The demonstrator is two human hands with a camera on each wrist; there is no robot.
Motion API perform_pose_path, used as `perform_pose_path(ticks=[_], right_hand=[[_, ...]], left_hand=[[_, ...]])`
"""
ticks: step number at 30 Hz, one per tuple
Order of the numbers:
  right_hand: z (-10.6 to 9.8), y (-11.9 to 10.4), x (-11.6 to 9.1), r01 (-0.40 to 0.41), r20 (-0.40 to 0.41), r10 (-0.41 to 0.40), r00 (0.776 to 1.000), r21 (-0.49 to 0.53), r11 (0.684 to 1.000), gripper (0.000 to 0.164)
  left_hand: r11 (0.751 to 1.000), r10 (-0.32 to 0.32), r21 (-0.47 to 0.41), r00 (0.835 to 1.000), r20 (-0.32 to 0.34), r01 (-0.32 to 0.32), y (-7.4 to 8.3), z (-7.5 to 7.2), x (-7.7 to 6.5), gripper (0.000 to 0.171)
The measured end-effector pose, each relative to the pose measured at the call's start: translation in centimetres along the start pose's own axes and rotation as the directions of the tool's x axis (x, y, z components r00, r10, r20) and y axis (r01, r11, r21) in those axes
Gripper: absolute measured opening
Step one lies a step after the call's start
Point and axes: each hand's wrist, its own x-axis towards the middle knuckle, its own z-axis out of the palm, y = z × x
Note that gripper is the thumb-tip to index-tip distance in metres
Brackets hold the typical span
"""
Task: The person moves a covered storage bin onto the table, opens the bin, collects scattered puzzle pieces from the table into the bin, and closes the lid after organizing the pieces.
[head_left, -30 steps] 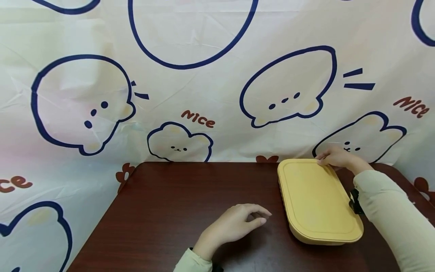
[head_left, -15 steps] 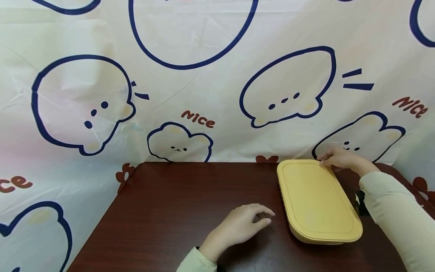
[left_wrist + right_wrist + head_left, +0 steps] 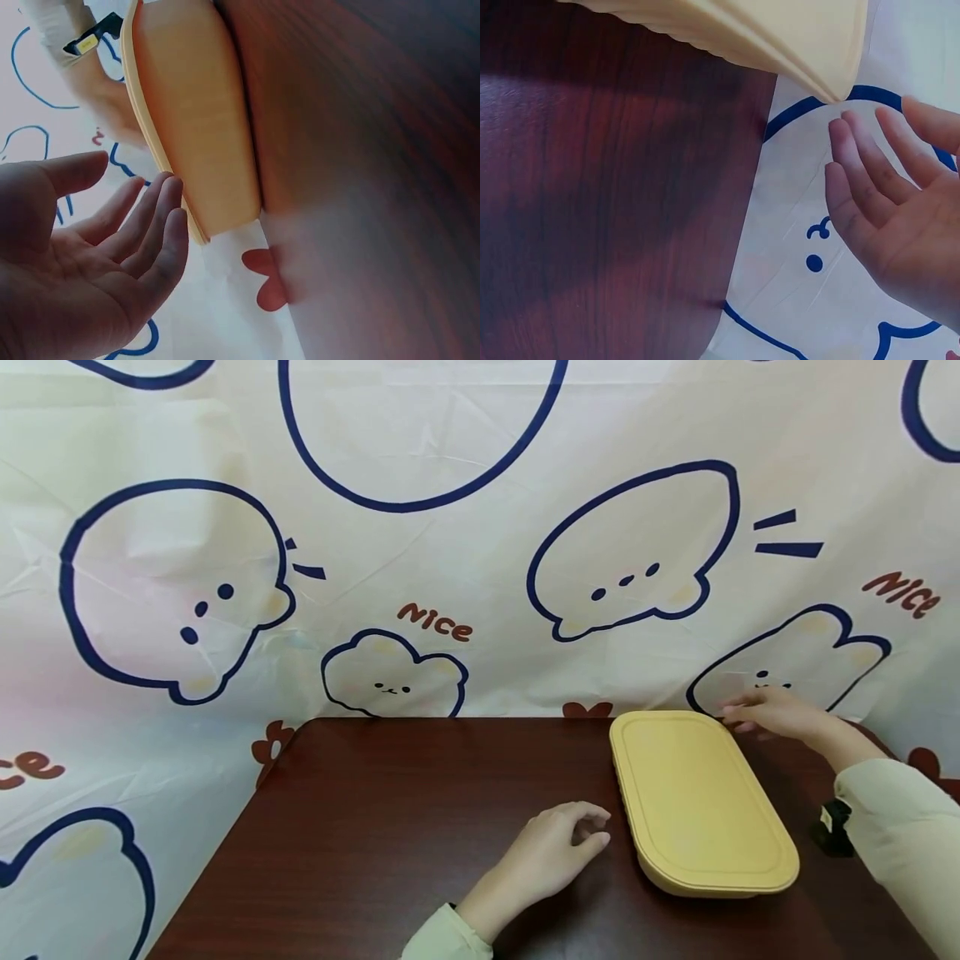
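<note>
A yellow lidded storage box [image 3: 705, 802] sits on the right part of the dark wooden table, its long side running away from me. To its left, my left hand [image 3: 547, 852] hovers over the table with relaxed, slightly bent fingers and holds nothing. My right hand [image 3: 780, 718] is at the box's far right corner, fingertips right by the lid's rim. In the right wrist view, the right hand [image 3: 900, 202] shows loose fingers and a bare palm beside the box corner [image 3: 802, 45]. The left wrist view shows the left hand [image 3: 97, 247] near the box's side wall [image 3: 195, 112].
The dark brown table [image 3: 420, 793] extends left of the box. Right behind its far edge hangs a white cloth [image 3: 480, 568] printed with blue cartoon outlines and red lettering. A black wrist device [image 3: 834, 828] shows under the right sleeve.
My right hand has drawn back to the right from the box's far corner. The left hand has moved slightly right and away from me, towards the box. The box stays practically where it was.
</note>
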Motion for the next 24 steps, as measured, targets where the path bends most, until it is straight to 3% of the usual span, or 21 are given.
perform_pose_path(ticks=[14,24], right_hand=[[2.1,0.1,-3.6,0.038,-0.221,-0.026,0.975,0.049,0.998,0.054],[3.8,-0.1,-6.2,0.044,-0.391,-0.021,0.92,0.051,0.998,0.051]], left_hand=[[0.991,-0.058,-0.124,0.998,-0.011,0.056,0.9,1.1,0.3,0.03],[0.97,-0.11,-0.218,0.994,0.013,0.11,1.3,1.8,1.0,0.035]])
